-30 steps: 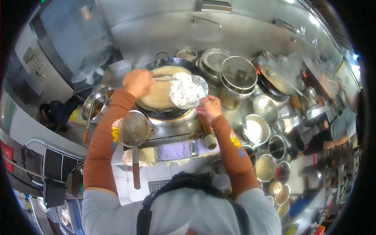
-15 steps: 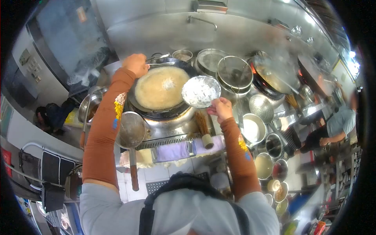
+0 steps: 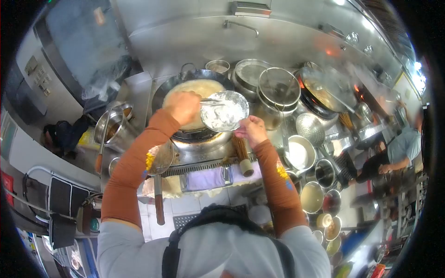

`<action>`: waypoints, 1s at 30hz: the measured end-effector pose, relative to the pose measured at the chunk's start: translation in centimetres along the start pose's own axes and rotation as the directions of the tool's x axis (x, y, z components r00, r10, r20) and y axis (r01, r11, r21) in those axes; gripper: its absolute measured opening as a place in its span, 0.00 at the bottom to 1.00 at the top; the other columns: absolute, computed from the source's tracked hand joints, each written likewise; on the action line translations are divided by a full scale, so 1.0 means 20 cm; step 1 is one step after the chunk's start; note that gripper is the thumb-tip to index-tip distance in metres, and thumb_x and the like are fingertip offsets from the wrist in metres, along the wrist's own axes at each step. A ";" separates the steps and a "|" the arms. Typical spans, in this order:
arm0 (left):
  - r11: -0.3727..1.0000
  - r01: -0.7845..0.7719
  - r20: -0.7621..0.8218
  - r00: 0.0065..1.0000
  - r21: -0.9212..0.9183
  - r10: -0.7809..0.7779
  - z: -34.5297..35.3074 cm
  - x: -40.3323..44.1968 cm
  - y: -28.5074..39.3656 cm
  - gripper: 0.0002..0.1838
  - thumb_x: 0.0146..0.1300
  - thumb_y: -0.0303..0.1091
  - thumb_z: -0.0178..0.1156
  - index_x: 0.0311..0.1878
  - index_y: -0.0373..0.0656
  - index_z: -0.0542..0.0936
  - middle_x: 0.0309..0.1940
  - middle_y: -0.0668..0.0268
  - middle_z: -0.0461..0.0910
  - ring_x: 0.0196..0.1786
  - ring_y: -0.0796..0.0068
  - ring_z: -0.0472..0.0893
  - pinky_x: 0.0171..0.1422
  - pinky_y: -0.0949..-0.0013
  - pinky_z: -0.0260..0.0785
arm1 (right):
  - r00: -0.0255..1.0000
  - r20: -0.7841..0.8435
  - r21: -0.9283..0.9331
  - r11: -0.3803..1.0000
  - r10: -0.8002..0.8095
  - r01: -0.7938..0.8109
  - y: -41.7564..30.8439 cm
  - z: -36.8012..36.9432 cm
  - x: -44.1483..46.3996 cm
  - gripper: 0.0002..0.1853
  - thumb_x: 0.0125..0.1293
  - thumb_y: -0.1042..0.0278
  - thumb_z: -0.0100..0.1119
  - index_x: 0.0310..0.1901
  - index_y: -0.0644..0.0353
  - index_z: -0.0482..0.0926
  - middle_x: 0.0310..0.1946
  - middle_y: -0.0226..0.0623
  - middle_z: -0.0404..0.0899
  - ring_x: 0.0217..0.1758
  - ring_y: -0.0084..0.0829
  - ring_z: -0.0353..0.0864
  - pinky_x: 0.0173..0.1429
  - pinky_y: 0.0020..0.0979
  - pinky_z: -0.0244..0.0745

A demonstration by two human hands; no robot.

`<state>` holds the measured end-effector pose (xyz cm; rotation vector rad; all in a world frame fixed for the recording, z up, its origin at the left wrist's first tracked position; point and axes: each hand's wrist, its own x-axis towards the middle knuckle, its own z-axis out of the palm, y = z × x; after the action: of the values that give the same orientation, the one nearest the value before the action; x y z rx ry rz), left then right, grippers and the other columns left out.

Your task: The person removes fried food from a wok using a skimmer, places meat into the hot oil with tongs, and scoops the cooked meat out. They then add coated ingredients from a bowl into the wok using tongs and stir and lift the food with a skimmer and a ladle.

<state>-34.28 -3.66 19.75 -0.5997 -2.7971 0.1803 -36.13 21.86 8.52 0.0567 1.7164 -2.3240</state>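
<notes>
I am looking first at a shiny metal bowl, which is hanging up in the air over the near right part of a big black wok. Lumpy white stuff is lying in the bowl. My right grip is closing tight on the bowl, pinching it by the lower right edge. My left grip is wrapping around metal tongs, and the tongs are poking over the bowl. I cannot tell if the tips are touching the white stuff.

Tan, cloudy liquid is filling the middle of the wok, and my left grip and the bowl are hiding some of it. The wok is sitting on a steel stove. Just below the bowl, a bamboo brush is resting with its thin sticks pointing at the wok. A round strainer is peeking out beside my left sleeve, with its wooden handle pointing toward me.

To the right, a wire basket is sitting on a pot. Farther right, a second wok is steaming, and another person is standing near the far edge.
</notes>
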 end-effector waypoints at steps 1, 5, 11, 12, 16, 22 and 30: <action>0.999 -0.007 -0.003 1.000 -0.032 0.007 -0.06 -0.02 -0.03 0.12 0.54 0.37 0.63 0.36 0.40 0.80 0.34 0.54 0.81 0.39 0.50 0.81 0.43 0.53 0.73 | 1.000 0.004 0.003 1.000 -0.002 0.002 0.01 -0.01 0.00 0.04 0.59 0.71 0.56 0.33 0.61 0.72 0.31 0.38 0.80 0.30 0.34 0.83 0.34 0.32 0.82; 0.999 -0.011 0.117 0.993 -0.045 0.016 0.05 0.00 -0.07 0.12 0.56 0.39 0.61 0.37 0.41 0.81 0.35 0.54 0.81 0.40 0.50 0.80 0.45 0.51 0.73 | 1.000 0.026 -0.009 1.000 -0.013 0.013 0.01 0.03 -0.01 0.04 0.59 0.71 0.55 0.32 0.61 0.72 0.30 0.37 0.79 0.30 0.34 0.83 0.34 0.33 0.81; 0.994 -0.068 -0.078 0.995 -0.081 0.062 0.04 -0.01 -0.08 0.11 0.57 0.40 0.59 0.36 0.43 0.82 0.33 0.55 0.82 0.38 0.50 0.81 0.44 0.51 0.73 | 0.999 -0.034 0.027 1.000 -0.012 0.013 0.05 0.03 0.04 0.04 0.59 0.71 0.55 0.32 0.60 0.72 0.30 0.37 0.78 0.30 0.35 0.83 0.35 0.34 0.81; 0.996 -0.013 -0.112 0.994 -0.090 0.003 -0.02 0.00 -0.11 0.10 0.57 0.39 0.59 0.32 0.43 0.82 0.31 0.55 0.82 0.37 0.50 0.81 0.42 0.51 0.73 | 0.999 -0.053 0.028 0.999 -0.014 0.016 0.05 0.01 0.02 0.03 0.59 0.72 0.56 0.31 0.60 0.73 0.30 0.37 0.78 0.30 0.35 0.82 0.34 0.34 0.81; 0.990 0.111 -0.214 0.969 -0.088 -0.127 -0.14 0.07 -0.30 0.12 0.60 0.41 0.58 0.40 0.45 0.83 0.37 0.53 0.82 0.40 0.50 0.81 0.46 0.51 0.73 | 0.996 -0.086 0.058 0.998 -0.011 0.016 0.04 -0.05 0.03 0.03 0.58 0.74 0.56 0.34 0.61 0.75 0.31 0.39 0.79 0.30 0.35 0.82 0.32 0.33 0.82; 0.950 0.298 -0.175 0.934 -0.098 -0.311 -0.15 0.25 -0.42 0.15 0.60 0.42 0.58 0.40 0.41 0.82 0.37 0.50 0.82 0.43 0.48 0.81 0.48 0.51 0.73 | 0.992 -0.123 0.015 1.000 -0.014 0.016 -0.02 -0.14 -0.06 0.08 0.60 0.72 0.54 0.39 0.64 0.76 0.36 0.41 0.82 0.33 0.37 0.84 0.36 0.33 0.81; 0.969 0.240 0.009 0.971 -0.057 -0.240 -0.06 0.27 -0.34 0.16 0.55 0.44 0.62 0.40 0.41 0.82 0.33 0.51 0.82 0.42 0.48 0.81 0.47 0.50 0.73 | 0.988 -0.151 -0.020 0.999 -0.039 0.037 -0.03 -0.19 -0.10 0.07 0.59 0.72 0.55 0.38 0.64 0.76 0.33 0.40 0.81 0.31 0.34 0.83 0.33 0.30 0.80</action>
<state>-41.23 -7.51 23.48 -0.2675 -2.8543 0.0510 -34.69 25.97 8.25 0.2039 1.8231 -2.3870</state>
